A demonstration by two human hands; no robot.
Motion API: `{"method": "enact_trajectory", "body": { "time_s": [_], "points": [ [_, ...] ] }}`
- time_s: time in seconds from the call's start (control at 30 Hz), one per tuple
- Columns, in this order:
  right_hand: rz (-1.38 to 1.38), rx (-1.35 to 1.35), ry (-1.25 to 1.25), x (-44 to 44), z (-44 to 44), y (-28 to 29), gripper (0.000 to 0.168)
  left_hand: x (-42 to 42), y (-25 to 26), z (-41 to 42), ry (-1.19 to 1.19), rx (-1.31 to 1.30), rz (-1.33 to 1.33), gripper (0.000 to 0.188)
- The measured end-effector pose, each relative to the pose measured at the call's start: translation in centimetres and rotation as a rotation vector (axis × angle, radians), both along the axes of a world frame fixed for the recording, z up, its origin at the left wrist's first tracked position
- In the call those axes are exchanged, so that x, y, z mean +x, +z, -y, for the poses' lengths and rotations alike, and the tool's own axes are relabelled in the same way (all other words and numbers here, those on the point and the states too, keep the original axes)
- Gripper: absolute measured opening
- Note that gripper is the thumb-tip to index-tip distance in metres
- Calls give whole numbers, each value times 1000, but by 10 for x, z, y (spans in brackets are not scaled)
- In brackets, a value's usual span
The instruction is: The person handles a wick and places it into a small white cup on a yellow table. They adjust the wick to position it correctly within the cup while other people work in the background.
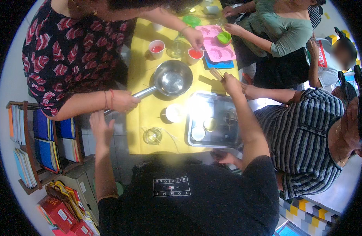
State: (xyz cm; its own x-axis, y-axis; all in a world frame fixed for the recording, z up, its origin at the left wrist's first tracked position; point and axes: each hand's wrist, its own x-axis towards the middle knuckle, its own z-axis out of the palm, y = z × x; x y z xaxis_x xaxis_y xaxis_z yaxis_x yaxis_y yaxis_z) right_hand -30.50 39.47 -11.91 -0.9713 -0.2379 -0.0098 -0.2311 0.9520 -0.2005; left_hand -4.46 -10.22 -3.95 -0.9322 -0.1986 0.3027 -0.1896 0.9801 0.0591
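Note:
My left hand is off the table's left edge, thumb apart, at the end of a steel saucepan's long handle; whether it touches the handle I cannot tell. Another person's hand grips that handle farther up. The saucepan looks bare inside and sits over the yellow-covered table. My right hand reaches over the metal tray and holds what looks like a bundle of flat wooden sticks. Ahead of it lie a pink silicone mould and a blue mould.
Paper cups with red contents stand beyond the pan, one under a person's fingers. A white cup and a glass stand nearer. Small cups occupy the tray. People crowd both sides; a folder shelf is at left.

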Motion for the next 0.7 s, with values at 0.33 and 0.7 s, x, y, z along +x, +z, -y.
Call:
{"method": "enact_trajectory", "body": {
  "time_s": [0.33, 0.7],
  "points": [
    [-235, -500, -173, 36, -4, 105, 11, 9, 92, -99, -179, 432, 186, 31],
    [-115, -812, 20, 141, 42, 184, 7, -76, 86, -231, -761, 687, -127, 53]
  ]
}}
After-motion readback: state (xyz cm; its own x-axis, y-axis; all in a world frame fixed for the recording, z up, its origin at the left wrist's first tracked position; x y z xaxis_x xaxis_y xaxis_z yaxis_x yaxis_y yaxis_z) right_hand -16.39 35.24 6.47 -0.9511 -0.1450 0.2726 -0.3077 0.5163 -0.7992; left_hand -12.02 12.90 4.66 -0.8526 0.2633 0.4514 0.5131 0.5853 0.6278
